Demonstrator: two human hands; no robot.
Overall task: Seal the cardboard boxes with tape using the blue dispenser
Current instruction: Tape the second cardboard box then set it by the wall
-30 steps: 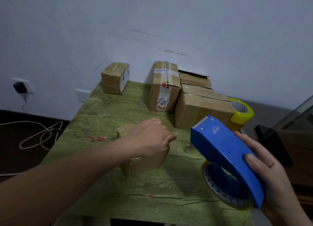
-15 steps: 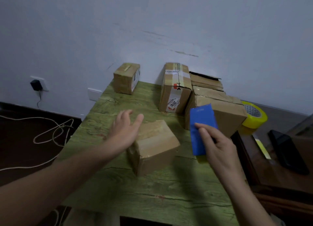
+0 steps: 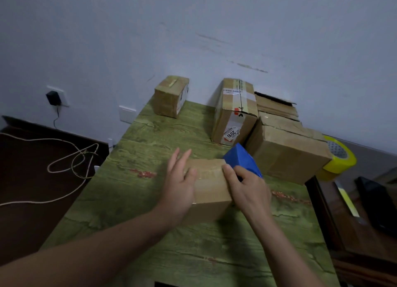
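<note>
Box in hand: the small cardboard box (image 3: 211, 190) sits near the middle of the green tabletop (image 3: 137, 203), between both hands.
Dispenser: the blue dispenser (image 3: 243, 161) is at the box's far right top corner, touching it or just beside it. Its cutting end is hidden.
Left hand: the left hand (image 3: 180, 184) is spread, with fingers straight along the box's left side and the thumb lying on the top face. It braces the box and does not grip it.
Right hand: the right hand (image 3: 247, 189) is curled round the rear of the dispenser, one finger reaching towards the box's top edge.
Likely step: starting a strip across the top. Whether any tape has stuck yet cannot be told.
Risk, sliding: the box looks light, so a pull on the tape could drag it across the tabletop if the flat left hand eases off.
Risk, thumb: the tape may run over the thumb resting on top.
Risk, crowding: the large cardboard box (image 3: 285, 153) stands just behind the dispenser, which could knock it when swung.
Risk, skew: starting from a corner may lay the strip off the seam.
</note>
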